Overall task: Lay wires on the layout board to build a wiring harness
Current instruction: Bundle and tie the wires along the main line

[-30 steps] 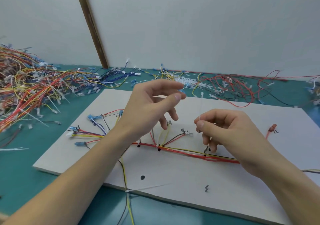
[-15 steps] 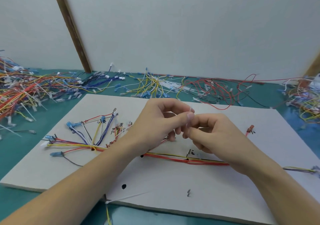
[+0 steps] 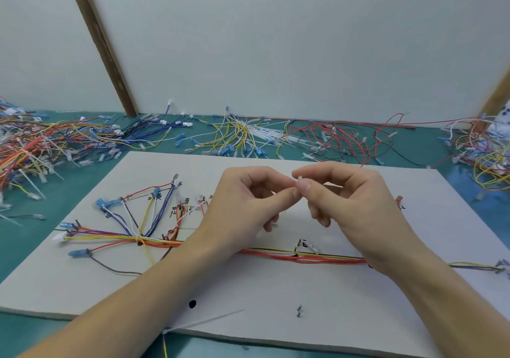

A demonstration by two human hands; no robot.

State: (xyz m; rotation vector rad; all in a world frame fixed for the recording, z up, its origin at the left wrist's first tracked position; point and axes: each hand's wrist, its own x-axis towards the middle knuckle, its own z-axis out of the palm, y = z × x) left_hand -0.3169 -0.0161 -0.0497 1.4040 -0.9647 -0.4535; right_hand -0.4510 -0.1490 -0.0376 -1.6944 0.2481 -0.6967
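While raised above the white layout board (image 3: 276,297), left hand (image 3: 242,208) and right hand (image 3: 356,206) meeting fingertip to fingertip over its middle. Both pinching one small pale piece (image 3: 298,181) between thumb and forefinger; too small and blurred to name, perhaps a cable tie end. Remaining fingers of each hand loosely curled beneath, holding nothing else.

Beneath the hands, laid flat along the board: a wire bundle (image 3: 303,257) of red, yellow and black strands running left to right, passing under both wrists. At its left end, fanned out into branches (image 3: 143,214) of blue, purple, yellow, white and red, several tipped with blue terminals (image 3: 103,203). Near the board's front edge, a black dot (image 3: 192,304), a small grey clip (image 3: 299,310) and a thin white cable tie (image 3: 204,321) lying slantwise.

Behind the board, on the teal surface (image 3: 82,183), loose wires in heaps: mixed orange and red at far left (image 3: 24,148), yellow and white at centre (image 3: 237,137), red at right (image 3: 345,139).
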